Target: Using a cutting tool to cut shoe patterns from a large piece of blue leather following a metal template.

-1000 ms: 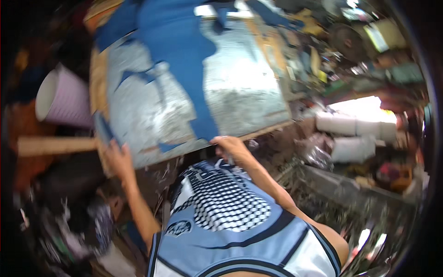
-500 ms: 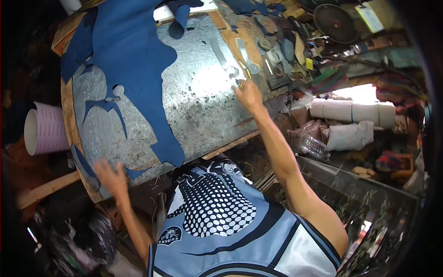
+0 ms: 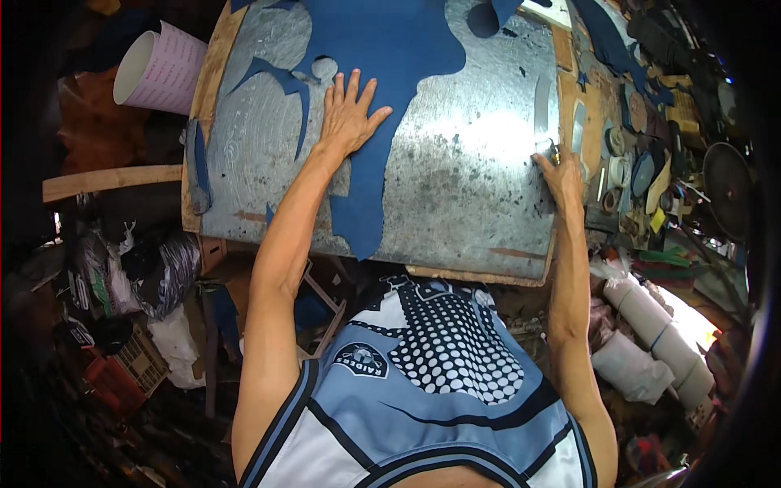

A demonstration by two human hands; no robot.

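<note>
1. Off the far-left corner of the metal-topped workbench (image 3: 455, 195) I see a pale pink roll (image 3: 159, 71) lying on its side, open end toward me. It is covered in fine rows of print too small to make out.
2. At the bench's left edge a narrow blue offcut (image 3: 198, 159) lies along the wooden rim.
3. My left hand (image 3: 348, 114) is pressed flat, fingers spread, on the dark blue sheet (image 3: 390, 57). It grips nothing and only pins the material down.
4. The sheet covers the far-middle of the bench, with a long tongue running down toward the near edge. Curved notches and thin slivers on its left side suggest several pieces are already cut out, while a broad uncut area remains, so I judge the cutting partly done.
5. My right hand (image 3: 563, 172) is at the right edge of the metal plate, fingers curled around a small tool (image 3: 550, 151). I cannot tell what kind it is.
6. Beyond the right edge sit cluttered hand tools and scraps (image 3: 630, 163), with pale wrapped rolls (image 3: 651, 333) lower right below the bench.
</note>
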